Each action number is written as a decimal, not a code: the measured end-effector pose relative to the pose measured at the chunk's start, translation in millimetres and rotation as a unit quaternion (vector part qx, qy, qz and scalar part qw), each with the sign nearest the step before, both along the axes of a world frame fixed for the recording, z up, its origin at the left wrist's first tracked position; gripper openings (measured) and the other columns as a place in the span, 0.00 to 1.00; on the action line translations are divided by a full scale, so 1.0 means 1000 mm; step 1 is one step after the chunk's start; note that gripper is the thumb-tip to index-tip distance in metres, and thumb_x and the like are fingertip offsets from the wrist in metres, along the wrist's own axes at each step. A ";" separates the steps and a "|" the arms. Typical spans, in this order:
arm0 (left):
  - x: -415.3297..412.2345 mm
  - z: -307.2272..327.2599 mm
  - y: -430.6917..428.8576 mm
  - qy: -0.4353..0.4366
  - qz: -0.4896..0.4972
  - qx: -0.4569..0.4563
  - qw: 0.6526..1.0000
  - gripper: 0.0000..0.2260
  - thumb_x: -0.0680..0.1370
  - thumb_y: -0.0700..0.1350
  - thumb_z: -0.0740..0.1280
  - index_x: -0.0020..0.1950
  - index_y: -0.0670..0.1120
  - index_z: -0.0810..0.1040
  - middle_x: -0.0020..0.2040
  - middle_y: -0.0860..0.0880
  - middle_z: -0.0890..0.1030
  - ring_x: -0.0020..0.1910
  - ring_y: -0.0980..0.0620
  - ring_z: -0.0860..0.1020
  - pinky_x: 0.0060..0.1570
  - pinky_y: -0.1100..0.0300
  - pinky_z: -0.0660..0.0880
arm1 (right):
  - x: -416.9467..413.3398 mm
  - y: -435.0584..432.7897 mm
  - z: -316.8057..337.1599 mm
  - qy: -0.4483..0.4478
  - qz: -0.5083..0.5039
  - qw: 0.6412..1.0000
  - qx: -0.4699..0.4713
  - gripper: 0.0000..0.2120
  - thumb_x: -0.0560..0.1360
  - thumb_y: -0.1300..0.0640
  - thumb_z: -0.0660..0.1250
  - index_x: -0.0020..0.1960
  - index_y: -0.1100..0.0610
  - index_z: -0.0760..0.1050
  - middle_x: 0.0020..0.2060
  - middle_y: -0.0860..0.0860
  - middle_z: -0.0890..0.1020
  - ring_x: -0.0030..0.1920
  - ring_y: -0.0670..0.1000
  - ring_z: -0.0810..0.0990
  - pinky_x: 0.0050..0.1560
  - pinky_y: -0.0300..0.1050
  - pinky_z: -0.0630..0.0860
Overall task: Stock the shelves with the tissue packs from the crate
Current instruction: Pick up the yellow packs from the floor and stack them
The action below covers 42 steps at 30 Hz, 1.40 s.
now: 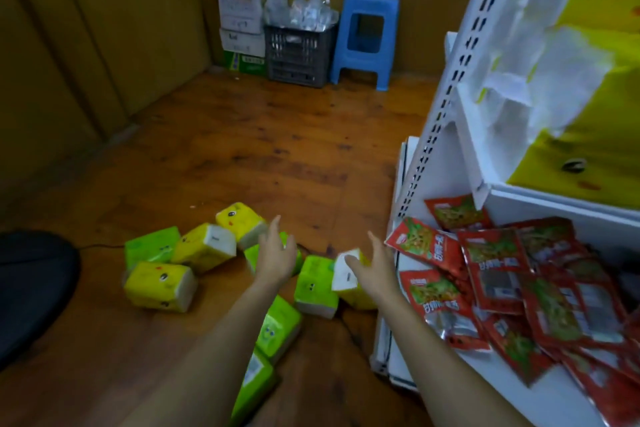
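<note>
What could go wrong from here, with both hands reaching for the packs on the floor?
1. The tissue packs lie loose and overlapping; lifting one may tumble its neighbours.
2. The right hand is close to the red snack packets that overhang the white shelf edge; a brush could knock some off.
3. A thin black cable runs along the floor under the pile; it may snag a pack or a foot.
Left hand is open, holding nothing yet.

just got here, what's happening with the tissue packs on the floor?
A person's bare left hand and right hand reach down, both open and holding nothing, over a scatter of yellow and green plastic-wrapped tissue packs on the wooden floor. The white metal shelf unit on the right holds red snack sachets; no tissue packs show on it.
</note>
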State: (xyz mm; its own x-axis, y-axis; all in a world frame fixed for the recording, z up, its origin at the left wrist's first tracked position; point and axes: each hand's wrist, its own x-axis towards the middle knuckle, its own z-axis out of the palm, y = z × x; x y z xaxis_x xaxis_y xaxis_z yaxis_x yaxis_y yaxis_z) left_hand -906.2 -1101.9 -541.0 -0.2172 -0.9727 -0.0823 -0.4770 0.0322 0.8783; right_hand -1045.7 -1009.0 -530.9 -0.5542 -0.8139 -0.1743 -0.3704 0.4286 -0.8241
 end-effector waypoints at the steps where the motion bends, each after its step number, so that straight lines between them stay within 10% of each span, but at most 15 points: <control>1: -0.007 -0.008 -0.001 -0.018 -0.027 0.002 0.999 0.24 0.80 0.38 0.59 0.75 0.40 0.57 0.69 0.34 0.64 0.68 0.40 0.65 0.65 0.58 0.60 | -0.007 -0.005 -0.008 0.003 -0.011 1.000 -0.001 0.31 0.75 0.56 0.66 0.74 0.57 0.56 0.71 0.58 0.61 0.71 0.56 0.61 0.67 0.45 0.61; 20: -0.078 -0.106 0.004 -0.056 -0.217 0.126 0.966 0.27 0.80 0.51 0.61 0.76 0.55 0.54 0.78 0.46 0.50 0.76 0.44 0.45 0.73 0.55 0.50 | -0.021 0.009 -0.103 0.005 0.030 0.998 0.060 0.37 0.72 0.61 0.65 0.76 0.50 0.50 0.72 0.58 0.59 0.72 0.57 0.59 0.71 0.50 0.61; 29: -0.099 -0.118 0.013 -0.146 -0.211 0.043 0.966 0.36 0.75 0.54 0.68 0.76 0.58 0.50 0.74 0.39 0.56 0.73 0.41 0.59 0.69 0.56 0.58 | -0.027 0.012 -0.103 -0.059 0.003 0.998 -0.006 0.41 0.73 0.69 0.62 0.76 0.49 0.43 0.75 0.51 0.51 0.75 0.51 0.52 0.70 0.41 0.57; 42: -0.059 -0.099 -0.010 0.092 -0.118 0.111 0.983 0.35 0.75 0.46 0.68 0.76 0.48 0.53 0.67 0.41 0.71 0.65 0.44 0.72 0.59 0.52 0.73 | -0.030 0.009 -0.093 -0.074 -0.032 0.997 -0.014 0.36 0.74 0.67 0.62 0.76 0.51 0.48 0.74 0.52 0.55 0.74 0.52 0.55 0.67 0.39 0.58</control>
